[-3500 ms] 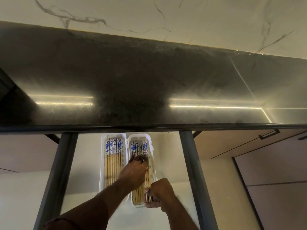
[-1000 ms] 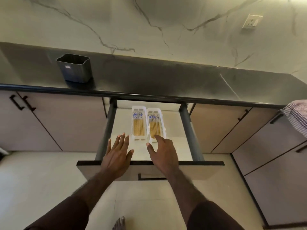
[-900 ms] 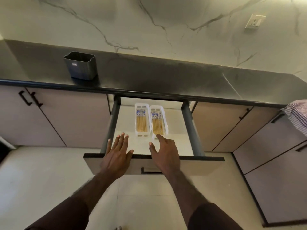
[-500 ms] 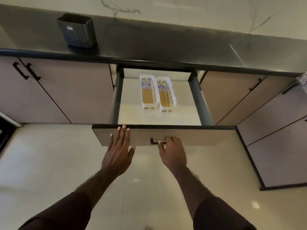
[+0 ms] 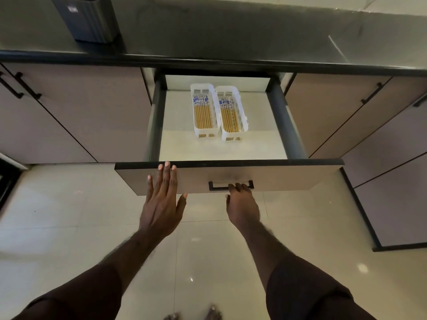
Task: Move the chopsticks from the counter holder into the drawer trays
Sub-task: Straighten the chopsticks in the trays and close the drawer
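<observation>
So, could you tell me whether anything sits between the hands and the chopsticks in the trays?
Nothing visible does. The drawer is open, both trays of chopsticks lie uncovered, and the left hand and right hand rest on the drawer front, the right at the handle.

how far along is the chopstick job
Nearly done. Chopsticks lie in both white trays in the open drawer. Left hand rests flat on the drawer front; right hand has fingers on the handle. Probably only closing remains; the counter holder's inside is cropped.
</observation>
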A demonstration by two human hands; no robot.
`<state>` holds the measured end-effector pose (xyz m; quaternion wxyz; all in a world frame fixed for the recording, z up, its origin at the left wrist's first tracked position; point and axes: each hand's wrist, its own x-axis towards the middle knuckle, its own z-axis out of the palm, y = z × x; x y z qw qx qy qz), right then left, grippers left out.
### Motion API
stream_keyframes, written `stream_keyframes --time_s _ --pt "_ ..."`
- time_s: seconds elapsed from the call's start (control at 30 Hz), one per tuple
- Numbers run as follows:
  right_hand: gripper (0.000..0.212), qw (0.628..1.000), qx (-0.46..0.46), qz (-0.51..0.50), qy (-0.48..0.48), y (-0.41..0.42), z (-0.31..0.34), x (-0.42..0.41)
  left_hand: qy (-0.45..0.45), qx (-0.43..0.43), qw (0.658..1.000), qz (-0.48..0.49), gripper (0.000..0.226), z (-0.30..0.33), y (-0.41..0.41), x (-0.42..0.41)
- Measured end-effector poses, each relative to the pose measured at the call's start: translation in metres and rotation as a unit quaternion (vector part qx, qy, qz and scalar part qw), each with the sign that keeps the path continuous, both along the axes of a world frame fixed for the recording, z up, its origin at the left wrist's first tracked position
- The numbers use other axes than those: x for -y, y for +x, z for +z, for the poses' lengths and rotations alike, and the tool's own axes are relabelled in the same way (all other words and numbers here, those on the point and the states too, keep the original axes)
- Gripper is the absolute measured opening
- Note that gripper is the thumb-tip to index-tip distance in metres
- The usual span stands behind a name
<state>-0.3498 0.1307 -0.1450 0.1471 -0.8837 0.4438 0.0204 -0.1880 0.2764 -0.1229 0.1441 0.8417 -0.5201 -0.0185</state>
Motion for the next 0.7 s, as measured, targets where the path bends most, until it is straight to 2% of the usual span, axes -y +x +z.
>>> stream_keyframes --time_s 0.13,0.43,0.7 --pt "0.045 0.999 -0.014 0.013 -0.025 0.005 -0.009 0.009 0.001 -0.002 1.0 0.019 0.071 -0.006 0.004 0.003" --pt "0.028 1.0 -0.025 0.007 -0.004 0.016 -0.006 0.021 -0.011 -0.014 0.998 0.055 0.074 -0.013 0.012 0.015" --pt "0.025 0.998 -0.048 0.02 0.028 0.041 0.001 0.053 -0.033 -0.024 0.996 0.08 0.076 -0.01 0.022 0.047"
